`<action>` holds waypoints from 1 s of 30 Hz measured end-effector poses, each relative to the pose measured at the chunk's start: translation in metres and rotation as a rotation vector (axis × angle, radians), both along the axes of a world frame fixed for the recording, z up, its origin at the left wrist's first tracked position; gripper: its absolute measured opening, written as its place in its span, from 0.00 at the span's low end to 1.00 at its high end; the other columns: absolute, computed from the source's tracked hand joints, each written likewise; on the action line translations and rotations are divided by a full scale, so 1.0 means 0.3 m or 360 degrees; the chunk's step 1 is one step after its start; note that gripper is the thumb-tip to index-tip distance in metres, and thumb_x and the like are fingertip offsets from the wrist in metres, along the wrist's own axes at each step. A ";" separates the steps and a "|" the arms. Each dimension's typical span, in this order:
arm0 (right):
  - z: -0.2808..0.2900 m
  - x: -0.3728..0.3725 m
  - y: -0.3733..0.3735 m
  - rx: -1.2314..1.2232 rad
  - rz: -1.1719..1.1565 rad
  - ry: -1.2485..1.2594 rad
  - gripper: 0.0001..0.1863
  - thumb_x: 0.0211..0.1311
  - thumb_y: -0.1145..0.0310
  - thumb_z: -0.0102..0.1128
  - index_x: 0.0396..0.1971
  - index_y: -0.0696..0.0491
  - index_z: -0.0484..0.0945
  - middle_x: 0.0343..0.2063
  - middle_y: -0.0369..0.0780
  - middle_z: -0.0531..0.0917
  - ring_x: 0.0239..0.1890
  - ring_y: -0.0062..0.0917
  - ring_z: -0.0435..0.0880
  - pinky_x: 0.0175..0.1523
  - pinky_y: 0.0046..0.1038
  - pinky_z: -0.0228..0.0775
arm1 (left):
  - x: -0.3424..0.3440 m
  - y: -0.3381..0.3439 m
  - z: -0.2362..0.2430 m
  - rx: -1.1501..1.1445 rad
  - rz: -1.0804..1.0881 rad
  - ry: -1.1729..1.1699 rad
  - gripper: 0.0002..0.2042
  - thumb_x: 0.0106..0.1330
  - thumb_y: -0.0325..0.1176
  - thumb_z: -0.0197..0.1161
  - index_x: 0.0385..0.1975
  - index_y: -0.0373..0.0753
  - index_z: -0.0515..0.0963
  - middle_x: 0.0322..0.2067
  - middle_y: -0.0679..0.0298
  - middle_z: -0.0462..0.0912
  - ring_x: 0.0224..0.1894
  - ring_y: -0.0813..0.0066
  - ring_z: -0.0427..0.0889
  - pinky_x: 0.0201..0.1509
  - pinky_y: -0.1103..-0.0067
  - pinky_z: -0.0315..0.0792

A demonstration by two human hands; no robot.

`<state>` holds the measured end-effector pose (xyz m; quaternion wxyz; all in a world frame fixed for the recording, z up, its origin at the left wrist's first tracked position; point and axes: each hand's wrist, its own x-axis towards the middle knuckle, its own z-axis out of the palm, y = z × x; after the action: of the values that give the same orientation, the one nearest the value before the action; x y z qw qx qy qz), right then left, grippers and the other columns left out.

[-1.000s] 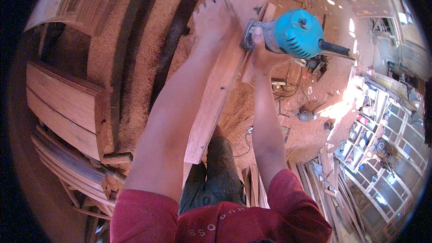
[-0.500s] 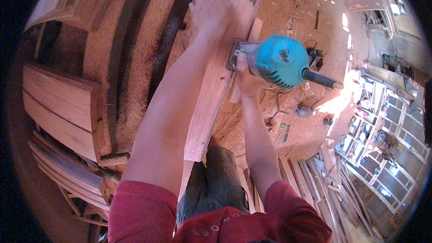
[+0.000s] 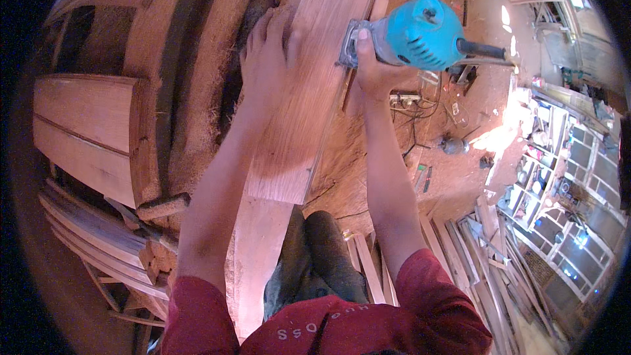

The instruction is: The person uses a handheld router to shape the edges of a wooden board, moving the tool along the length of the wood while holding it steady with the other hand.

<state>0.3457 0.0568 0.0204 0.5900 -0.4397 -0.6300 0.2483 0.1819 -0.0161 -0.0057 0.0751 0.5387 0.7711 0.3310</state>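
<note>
My right hand (image 3: 378, 73) is wrapped round the base of a teal handheld power router (image 3: 424, 34), thumb on its metal housing. The router sits sideways at the right edge of a long reddish plank (image 3: 312, 125), its flat base against the wood. My left hand (image 3: 268, 69) lies at the plank's left edge, below and left of the router, fingers spread. A second pale board (image 3: 259, 243) shows beneath the plank's near end. Whether the router's bit touches the wood is hidden.
Sawdust-covered beams (image 3: 197, 39) run along my left, beside stacked panels (image 3: 82, 131) and curved boards (image 3: 98, 243). Loose strips (image 3: 460, 263) lean at lower right. Cables and tools (image 3: 414, 102) lie on the dusty floor, with white frames (image 3: 572, 184) at far right.
My left hand has slid down and leftward along the plank. The router in my right hand dipped toward me, then moved back up along the edge. More of the board beneath now shows.
</note>
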 end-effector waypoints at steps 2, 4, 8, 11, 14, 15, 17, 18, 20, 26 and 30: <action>-0.008 -0.001 -0.006 0.0052 -0.0007 0.0117 0.35 0.47 0.65 0.80 0.53 0.60 0.70 0.46 0.42 0.80 0.48 0.30 0.81 0.57 0.35 0.74 | 0.014 -0.079 -0.024 -0.0141 -0.0011 -0.0071 0.24 0.75 0.46 0.52 0.67 0.43 0.68 0.65 0.47 0.69 0.66 0.44 0.69 0.67 0.55 0.65; -0.014 -0.013 -0.022 0.0081 -0.0048 0.0238 0.33 0.46 0.65 0.81 0.51 0.59 0.72 0.43 0.41 0.82 0.45 0.28 0.82 0.55 0.33 0.75 | 0.028 -0.122 -0.042 -0.0124 -0.0044 -0.0293 0.24 0.75 0.46 0.51 0.66 0.42 0.68 0.64 0.46 0.70 0.65 0.44 0.71 0.66 0.55 0.66; -0.009 -0.028 -0.070 0.0098 -0.0021 0.0360 0.39 0.45 0.64 0.82 0.55 0.59 0.68 0.47 0.43 0.80 0.48 0.29 0.81 0.56 0.32 0.74 | 0.032 -0.106 -0.060 -0.0059 -0.0064 -0.0592 0.23 0.76 0.45 0.49 0.63 0.38 0.71 0.57 0.42 0.77 0.59 0.43 0.76 0.64 0.60 0.70; 0.000 -0.011 -0.099 0.0110 0.0037 0.0305 0.41 0.45 0.64 0.82 0.57 0.59 0.66 0.49 0.43 0.78 0.50 0.29 0.80 0.58 0.33 0.73 | 0.022 -0.098 -0.057 -0.0148 -0.0098 -0.0491 0.25 0.77 0.46 0.48 0.70 0.46 0.61 0.63 0.48 0.72 0.61 0.42 0.74 0.66 0.60 0.68; -0.013 0.015 -0.125 0.0212 0.0022 0.0176 0.42 0.44 0.64 0.83 0.57 0.60 0.66 0.49 0.44 0.79 0.50 0.29 0.79 0.58 0.33 0.73 | 0.028 -0.094 -0.047 -0.0139 -0.0089 -0.0417 0.26 0.76 0.49 0.48 0.71 0.48 0.63 0.63 0.48 0.73 0.60 0.41 0.75 0.66 0.57 0.69; -0.022 0.016 -0.130 0.0264 0.0009 0.0122 0.42 0.44 0.64 0.83 0.57 0.60 0.66 0.48 0.44 0.79 0.50 0.29 0.80 0.58 0.33 0.73 | 0.032 -0.095 -0.041 -0.0186 -0.0057 -0.0422 0.26 0.75 0.50 0.48 0.69 0.47 0.67 0.61 0.46 0.75 0.59 0.40 0.76 0.65 0.56 0.69; -0.043 0.020 -0.148 0.0282 -0.0073 0.0067 0.43 0.43 0.63 0.83 0.57 0.60 0.66 0.48 0.44 0.79 0.50 0.29 0.80 0.58 0.33 0.73 | 0.045 -0.112 -0.028 -0.0149 0.0018 -0.0360 0.26 0.75 0.51 0.46 0.66 0.45 0.70 0.53 0.43 0.80 0.56 0.41 0.78 0.63 0.56 0.71; -0.052 0.025 -0.166 0.0284 -0.0119 0.0055 0.44 0.43 0.63 0.83 0.57 0.60 0.65 0.48 0.44 0.79 0.50 0.29 0.80 0.57 0.33 0.73 | 0.050 -0.116 -0.018 -0.0162 0.0061 -0.0349 0.26 0.74 0.51 0.46 0.65 0.44 0.72 0.49 0.41 0.82 0.54 0.41 0.79 0.62 0.55 0.71; -0.062 0.029 -0.204 0.0315 -0.0048 0.0102 0.44 0.41 0.62 0.83 0.56 0.60 0.66 0.46 0.44 0.80 0.48 0.30 0.81 0.55 0.33 0.74 | 0.056 -0.121 0.003 -0.0029 -0.0012 -0.0338 0.26 0.75 0.44 0.47 0.68 0.37 0.66 0.62 0.45 0.71 0.65 0.49 0.70 0.68 0.62 0.66; -0.038 0.034 -0.358 0.0213 0.0013 0.0220 0.41 0.39 0.61 0.84 0.52 0.60 0.69 0.42 0.42 0.81 0.41 0.31 0.83 0.48 0.32 0.77 | 0.060 -0.121 0.038 0.0071 0.0011 -0.0356 0.27 0.75 0.43 0.47 0.70 0.36 0.62 0.67 0.44 0.67 0.68 0.49 0.69 0.72 0.63 0.62; -0.022 0.055 -0.458 0.0133 -0.0038 0.0098 0.32 0.41 0.59 0.82 0.44 0.57 0.75 0.37 0.39 0.84 0.36 0.29 0.83 0.45 0.32 0.78 | 0.058 -0.128 0.042 0.0014 -0.0033 -0.0455 0.28 0.74 0.46 0.47 0.70 0.38 0.62 0.65 0.43 0.69 0.64 0.43 0.73 0.70 0.60 0.65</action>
<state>0.3624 -0.0808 0.0138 0.6298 -0.4143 -0.6161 0.2282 0.1993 -0.0544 0.0070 0.1852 0.4943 0.7455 0.4069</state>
